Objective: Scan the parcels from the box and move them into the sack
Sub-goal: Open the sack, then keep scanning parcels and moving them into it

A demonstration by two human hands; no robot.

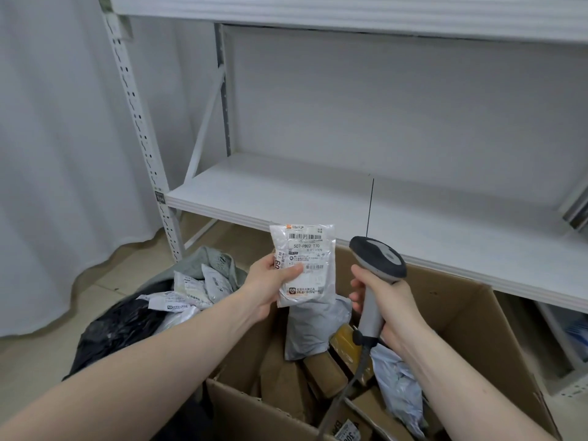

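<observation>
My left hand [270, 281] holds a small white parcel [310, 275] upright above the open cardboard box [477, 329], label side facing me, thumb across the label. My right hand [386, 305] grips the handle of a grey barcode scanner [378, 262], whose dark head sits just right of the parcel. Its cable drops into the box. Inside the box lie several parcels: a grey bag [313, 329], brown cartons [321, 374] and a pale plastic bag [401, 389]. The black sack [117, 332] stands to the left, with several white and grey parcels [197, 288] piled in its mouth.
A white metal shelving unit [286, 192] stands right behind the box, its lower shelf edge just above the scanner. A perforated upright post [149, 173] is beside the sack. A white curtain [47, 154] hangs at the left over a beige floor.
</observation>
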